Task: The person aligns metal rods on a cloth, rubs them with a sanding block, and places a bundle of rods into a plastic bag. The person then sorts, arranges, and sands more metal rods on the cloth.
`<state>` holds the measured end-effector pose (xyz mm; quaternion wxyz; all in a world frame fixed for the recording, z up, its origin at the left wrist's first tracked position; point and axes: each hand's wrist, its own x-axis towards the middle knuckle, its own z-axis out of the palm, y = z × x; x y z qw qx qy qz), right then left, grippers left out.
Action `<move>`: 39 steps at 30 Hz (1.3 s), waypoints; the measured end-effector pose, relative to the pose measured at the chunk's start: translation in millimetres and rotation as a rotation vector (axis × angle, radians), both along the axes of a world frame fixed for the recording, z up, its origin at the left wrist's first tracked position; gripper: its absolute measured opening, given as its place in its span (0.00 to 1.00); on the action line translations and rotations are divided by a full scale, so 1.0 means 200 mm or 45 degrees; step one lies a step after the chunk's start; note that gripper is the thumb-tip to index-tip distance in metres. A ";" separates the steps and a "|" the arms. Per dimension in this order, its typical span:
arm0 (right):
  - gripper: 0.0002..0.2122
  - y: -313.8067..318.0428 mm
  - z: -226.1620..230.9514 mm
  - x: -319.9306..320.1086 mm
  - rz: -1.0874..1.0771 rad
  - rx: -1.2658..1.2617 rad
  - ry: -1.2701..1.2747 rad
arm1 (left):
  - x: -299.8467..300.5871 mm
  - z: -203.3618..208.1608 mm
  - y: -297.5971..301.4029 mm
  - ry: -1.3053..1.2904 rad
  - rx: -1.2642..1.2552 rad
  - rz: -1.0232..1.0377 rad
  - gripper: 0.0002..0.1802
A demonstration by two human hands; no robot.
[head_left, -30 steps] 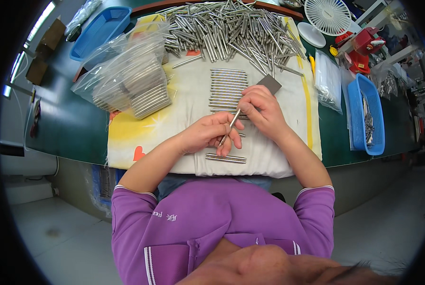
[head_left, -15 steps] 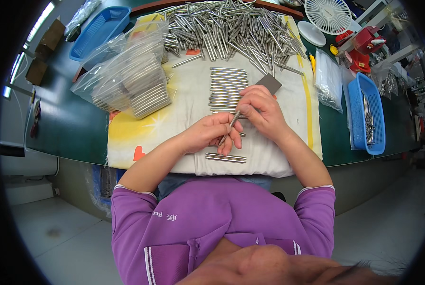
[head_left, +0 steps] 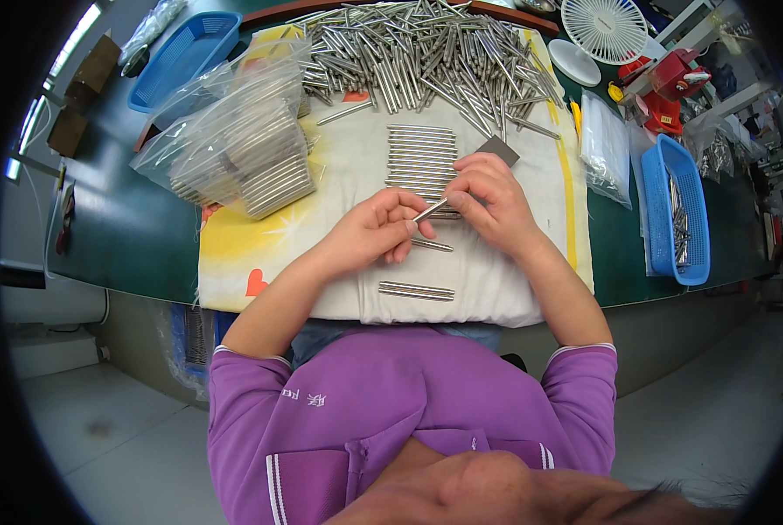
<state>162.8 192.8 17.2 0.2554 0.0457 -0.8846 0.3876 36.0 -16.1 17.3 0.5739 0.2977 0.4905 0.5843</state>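
Note:
Between my two hands is a thin silvery metal rod (head_left: 430,210), tilted up toward the right. The fingers of my left hand (head_left: 372,229) are closed on its lower end, and my right hand (head_left: 491,203) pinches the upper end. Just beyond lies a neat row of matching rods (head_left: 419,157), partly hidden at its near end by my right fingers. One single rod (head_left: 435,246) rests under my left fingertips, apart from the row. Nearer to me a few rods (head_left: 416,290) lie side by side. A dark grey flat plate (head_left: 499,150) sits behind my right hand.
A big loose heap of rods (head_left: 426,57) covers the far side of the cloth (head_left: 339,302). Clear bags of rods (head_left: 243,149) stand at the left, near a blue basket (head_left: 186,57). On the right are plastic bags (head_left: 603,149), another blue basket (head_left: 702,219) and a white fan (head_left: 603,28).
My left hand has moved up and slightly left, away from the near rods. The held rod has swung from steep to flatter. My right hand has barely shifted.

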 end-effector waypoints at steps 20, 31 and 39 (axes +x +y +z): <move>0.13 -0.04 0.04 0.06 0.219 0.518 -0.125 | -0.01 0.01 -0.11 1.768 0.158 0.366 0.07; 0.11 -0.03 0.01 0.05 0.170 0.521 -0.105 | 0.16 -0.09 -0.24 1.884 0.026 0.320 0.27; 0.10 0.00 -0.01 0.04 0.092 0.551 -0.072 | 0.19 -0.04 -0.31 1.865 0.212 0.312 0.23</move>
